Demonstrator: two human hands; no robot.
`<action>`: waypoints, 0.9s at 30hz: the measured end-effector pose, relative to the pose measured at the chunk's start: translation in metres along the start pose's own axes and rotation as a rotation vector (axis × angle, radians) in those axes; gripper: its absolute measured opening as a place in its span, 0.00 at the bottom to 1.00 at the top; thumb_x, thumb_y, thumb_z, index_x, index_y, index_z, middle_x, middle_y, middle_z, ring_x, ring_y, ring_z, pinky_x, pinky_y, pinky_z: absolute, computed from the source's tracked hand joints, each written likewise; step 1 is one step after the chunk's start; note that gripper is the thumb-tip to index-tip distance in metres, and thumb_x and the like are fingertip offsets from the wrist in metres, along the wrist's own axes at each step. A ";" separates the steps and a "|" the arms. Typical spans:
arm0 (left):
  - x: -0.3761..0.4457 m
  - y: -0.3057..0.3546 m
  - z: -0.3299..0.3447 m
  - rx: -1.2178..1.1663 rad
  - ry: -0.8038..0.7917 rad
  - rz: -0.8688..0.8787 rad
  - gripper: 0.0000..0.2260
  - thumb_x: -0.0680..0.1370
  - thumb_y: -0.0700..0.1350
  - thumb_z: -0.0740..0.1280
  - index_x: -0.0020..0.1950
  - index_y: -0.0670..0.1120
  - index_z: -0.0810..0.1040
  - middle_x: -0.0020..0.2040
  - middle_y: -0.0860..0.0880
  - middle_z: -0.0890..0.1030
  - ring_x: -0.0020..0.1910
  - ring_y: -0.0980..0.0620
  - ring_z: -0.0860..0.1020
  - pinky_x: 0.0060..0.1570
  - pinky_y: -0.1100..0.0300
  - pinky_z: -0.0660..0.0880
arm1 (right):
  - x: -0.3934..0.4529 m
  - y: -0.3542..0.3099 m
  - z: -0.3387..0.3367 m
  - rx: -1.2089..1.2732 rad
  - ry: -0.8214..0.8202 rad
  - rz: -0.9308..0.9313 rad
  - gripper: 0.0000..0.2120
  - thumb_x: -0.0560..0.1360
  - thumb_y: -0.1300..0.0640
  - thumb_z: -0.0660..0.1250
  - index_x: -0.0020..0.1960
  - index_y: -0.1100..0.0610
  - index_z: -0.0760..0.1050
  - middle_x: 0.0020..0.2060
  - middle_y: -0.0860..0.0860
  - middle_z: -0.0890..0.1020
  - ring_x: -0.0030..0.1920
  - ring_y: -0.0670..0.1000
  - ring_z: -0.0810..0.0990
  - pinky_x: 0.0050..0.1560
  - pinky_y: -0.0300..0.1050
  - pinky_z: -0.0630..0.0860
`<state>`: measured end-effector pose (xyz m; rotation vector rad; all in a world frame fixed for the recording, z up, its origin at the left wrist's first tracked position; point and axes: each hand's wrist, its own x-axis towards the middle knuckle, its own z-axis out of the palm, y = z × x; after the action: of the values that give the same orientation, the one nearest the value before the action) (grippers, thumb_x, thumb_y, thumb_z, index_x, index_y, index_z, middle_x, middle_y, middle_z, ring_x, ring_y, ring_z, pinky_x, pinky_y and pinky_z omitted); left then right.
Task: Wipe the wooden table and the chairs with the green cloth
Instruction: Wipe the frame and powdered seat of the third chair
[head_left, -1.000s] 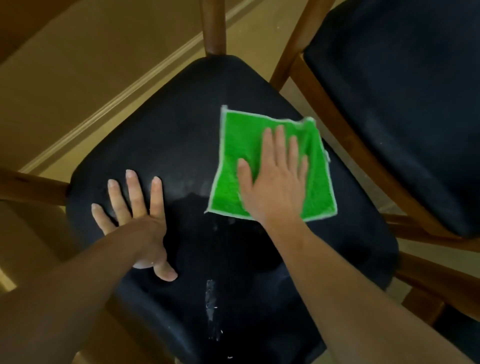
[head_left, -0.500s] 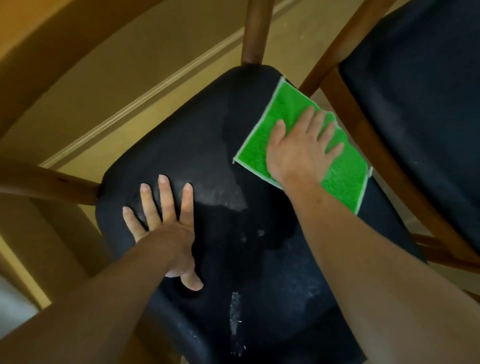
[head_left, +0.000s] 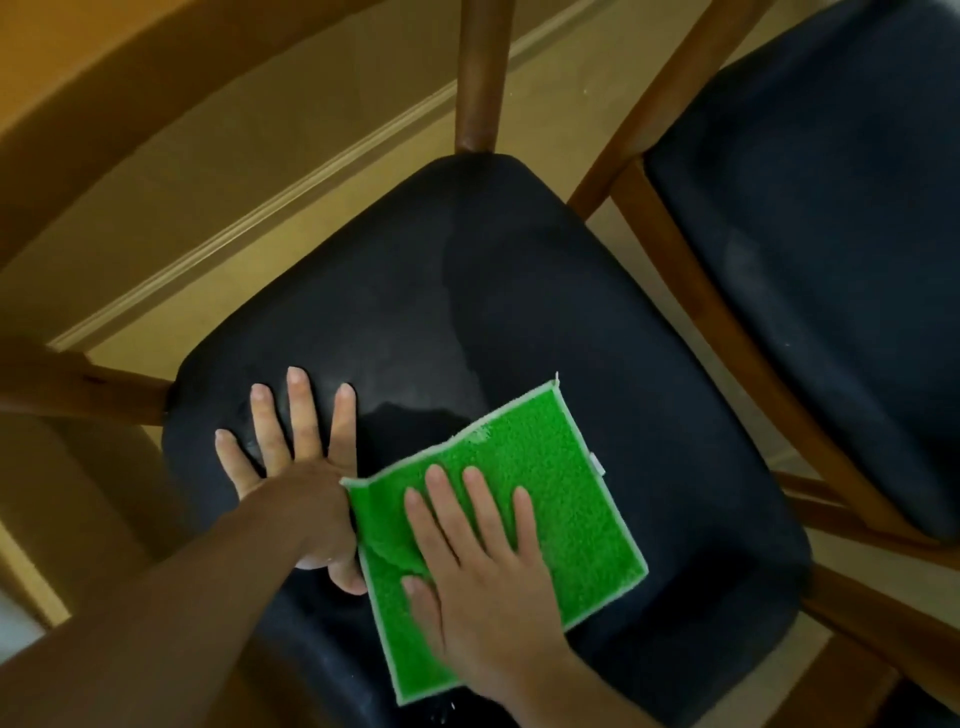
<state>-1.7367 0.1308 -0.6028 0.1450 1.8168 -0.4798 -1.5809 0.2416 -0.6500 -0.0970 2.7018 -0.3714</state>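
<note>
The square green cloth with pale edging (head_left: 524, 499) lies flat on the dark padded chair seat (head_left: 519, 291) under the right hand's (head_left: 483, 566) spread straight fingers, its left edge touching the flat, splayed left hand (head_left: 296, 467), a second dark-seated wooden chair (head_left: 831, 260) alongside

Our left hand (head_left: 296, 467) lies flat, palm down, near the left edge of the chair seat (head_left: 519, 291), fingers straight and spread, the forearm reaching in from the lower left. Our right hand (head_left: 483, 566) presses flat on the green cloth (head_left: 566, 488) toward the seat's front edge — fingers straight, slightly fanned, thumb alongside. The two hands sit just beside each other — the cloth's corner laps over the left wrist.
</note>
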 end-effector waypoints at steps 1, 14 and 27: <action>0.000 0.000 -0.001 0.002 -0.005 0.002 0.70 0.61 0.57 0.80 0.52 0.47 0.11 0.50 0.36 0.09 0.56 0.30 0.17 0.67 0.30 0.34 | -0.001 0.003 -0.001 0.004 0.001 -0.020 0.30 0.79 0.40 0.53 0.78 0.50 0.58 0.78 0.48 0.55 0.77 0.55 0.57 0.72 0.63 0.54; 0.005 -0.005 0.002 0.013 0.025 0.047 0.72 0.57 0.62 0.80 0.50 0.46 0.10 0.49 0.37 0.09 0.55 0.30 0.16 0.63 0.28 0.34 | 0.178 0.047 -0.088 -0.026 0.165 0.287 0.30 0.82 0.42 0.42 0.80 0.51 0.39 0.79 0.48 0.41 0.78 0.57 0.39 0.73 0.67 0.40; 0.000 -0.012 0.008 -0.037 0.115 0.120 0.71 0.59 0.59 0.81 0.54 0.50 0.11 0.50 0.39 0.09 0.54 0.34 0.15 0.64 0.30 0.32 | 0.015 0.003 -0.008 -0.083 0.039 0.084 0.30 0.82 0.42 0.42 0.79 0.55 0.45 0.79 0.53 0.50 0.78 0.58 0.49 0.74 0.65 0.48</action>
<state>-1.7331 0.1169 -0.6017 0.2593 1.9153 -0.3594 -1.5982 0.2444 -0.6495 0.0007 2.7490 -0.2382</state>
